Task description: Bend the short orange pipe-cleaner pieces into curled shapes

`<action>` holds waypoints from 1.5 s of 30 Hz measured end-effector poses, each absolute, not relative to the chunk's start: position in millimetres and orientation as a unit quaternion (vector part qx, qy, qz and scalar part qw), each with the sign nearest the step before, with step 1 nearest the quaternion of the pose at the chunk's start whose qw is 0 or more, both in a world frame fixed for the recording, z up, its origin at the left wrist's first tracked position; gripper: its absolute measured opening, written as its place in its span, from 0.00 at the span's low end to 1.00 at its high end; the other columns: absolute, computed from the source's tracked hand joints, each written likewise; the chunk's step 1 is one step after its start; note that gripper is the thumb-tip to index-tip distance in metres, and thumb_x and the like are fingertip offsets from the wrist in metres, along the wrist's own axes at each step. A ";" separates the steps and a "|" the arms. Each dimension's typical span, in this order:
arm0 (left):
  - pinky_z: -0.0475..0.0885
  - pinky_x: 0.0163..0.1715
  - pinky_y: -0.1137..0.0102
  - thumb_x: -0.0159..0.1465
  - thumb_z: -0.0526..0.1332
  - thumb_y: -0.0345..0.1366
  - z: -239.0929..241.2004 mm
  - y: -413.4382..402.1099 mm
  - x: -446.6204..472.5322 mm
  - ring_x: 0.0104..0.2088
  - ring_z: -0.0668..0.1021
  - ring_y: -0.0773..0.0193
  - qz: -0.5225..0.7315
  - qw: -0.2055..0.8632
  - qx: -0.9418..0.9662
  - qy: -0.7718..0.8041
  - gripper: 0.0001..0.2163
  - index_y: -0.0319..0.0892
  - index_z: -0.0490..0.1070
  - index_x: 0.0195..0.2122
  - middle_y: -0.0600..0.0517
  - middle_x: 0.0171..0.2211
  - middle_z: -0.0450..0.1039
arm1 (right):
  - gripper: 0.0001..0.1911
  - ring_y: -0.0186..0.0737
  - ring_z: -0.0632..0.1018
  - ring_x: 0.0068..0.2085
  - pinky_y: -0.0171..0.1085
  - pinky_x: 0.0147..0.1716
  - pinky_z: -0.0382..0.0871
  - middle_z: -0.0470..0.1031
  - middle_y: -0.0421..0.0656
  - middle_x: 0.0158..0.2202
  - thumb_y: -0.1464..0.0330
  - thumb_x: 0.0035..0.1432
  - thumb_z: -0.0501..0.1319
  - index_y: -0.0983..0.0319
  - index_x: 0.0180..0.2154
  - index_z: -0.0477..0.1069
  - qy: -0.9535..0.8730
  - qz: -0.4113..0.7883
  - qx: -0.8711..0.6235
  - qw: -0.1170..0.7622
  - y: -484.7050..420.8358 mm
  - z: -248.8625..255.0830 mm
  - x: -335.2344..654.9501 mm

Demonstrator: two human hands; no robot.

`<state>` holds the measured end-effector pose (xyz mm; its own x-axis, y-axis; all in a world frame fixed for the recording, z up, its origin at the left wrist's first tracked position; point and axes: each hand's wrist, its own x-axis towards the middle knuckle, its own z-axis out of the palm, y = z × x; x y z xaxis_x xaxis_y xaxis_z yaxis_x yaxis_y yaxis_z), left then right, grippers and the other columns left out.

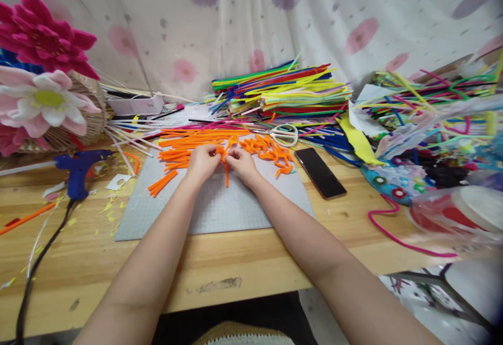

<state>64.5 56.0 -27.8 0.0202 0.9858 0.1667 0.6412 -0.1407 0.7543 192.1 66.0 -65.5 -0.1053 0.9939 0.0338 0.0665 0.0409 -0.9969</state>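
Between my two hands is an orange pipe cleaner (227,174), bent, with one end hanging down over the grey cutting mat (157,219). My left hand (205,162) pinches it from the left, fingertips closed. From the right, my right hand (242,165) grips the same piece with thumb and fingers together. Straight orange pipe cleaners (176,155) lie in bundles left of and behind my left hand. Just past my right hand rests a heap of twisted orange pieces (267,150). The exact shape at my fingertips is partly hidden.
White-handled scissors (285,134) lie behind the mat, and a black phone (320,172) sits to its right. A blue glue gun (77,169) with a cord stands at left, near fuzzy flowers (51,98). Colourful pipe cleaner stacks (283,90) line the back; a clear tub (451,211) is at right.
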 end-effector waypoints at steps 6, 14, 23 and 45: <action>0.55 0.22 0.74 0.51 0.55 0.37 -23.9 53.6 66.6 0.22 0.64 0.69 0.341 0.252 0.673 0.607 0.07 0.41 0.64 0.19 0.56 0.17 0.61 | 0.06 0.29 0.66 0.23 0.30 0.24 0.61 0.64 0.35 0.20 0.66 0.42 0.55 0.62 0.21 0.63 -0.552 0.513 -0.471 0.458 63.5 -61.5 194.0; 0.53 0.23 0.72 0.53 0.54 0.34 -11.5 45.8 75.9 0.22 0.64 0.67 0.292 0.170 0.691 0.639 0.10 0.41 0.62 0.16 0.55 0.17 0.61 | 0.04 0.29 0.66 0.25 0.30 0.26 0.60 0.65 0.35 0.21 0.68 0.41 0.55 0.62 0.21 0.63 -0.534 0.489 -0.493 0.483 60.4 -56.5 190.6; 0.54 0.24 0.71 0.55 0.54 0.35 -18.5 47.4 75.4 0.23 0.66 0.66 0.292 0.174 0.700 0.628 0.09 0.42 0.65 0.19 0.54 0.18 0.63 | 0.05 0.28 0.65 0.24 0.29 0.24 0.59 0.65 0.36 0.21 0.67 0.40 0.56 0.63 0.21 0.63 -0.509 0.487 -0.517 0.487 65.5 -61.3 192.7; 0.60 0.22 0.75 0.50 0.59 0.38 -30.1 52.9 76.2 0.24 0.69 0.68 0.416 0.306 0.607 0.604 0.07 0.40 0.72 0.24 0.55 0.20 0.68 | 0.05 0.29 0.65 0.25 0.30 0.27 0.61 0.64 0.35 0.21 0.67 0.44 0.56 0.62 0.22 0.62 -0.538 0.499 -0.468 0.493 61.5 -56.2 195.1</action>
